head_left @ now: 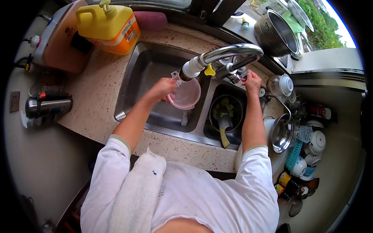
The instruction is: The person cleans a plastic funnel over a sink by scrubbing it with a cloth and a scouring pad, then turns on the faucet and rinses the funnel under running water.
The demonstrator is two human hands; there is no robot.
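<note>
My left hand (164, 89) grips the rim of a translucent pinkish plastic bowl (185, 93) with small tabs at its edge. The bowl hangs over the large sink basin (145, 70), below the white-collared spout of the chrome faucet (237, 48). My right hand (252, 82) is closed at the faucet's handle (234, 77), its fingertips partly hidden. Below that hand, in the smaller basin, sits a dark round pot (241, 106) holding green chopped pieces (222, 108). A utensil with a yellow-green handle (224, 139) leans out of the pot.
A yellow pump jug (107, 29) stands behind the large basin, left of a pink mat (150, 20). A steel flask (48, 105) is at the left. Glass jars (280, 85), a metal bowl (281, 134) and stacked dishes (314, 143) crowd the right. A big pot (274, 33) sits outside the window.
</note>
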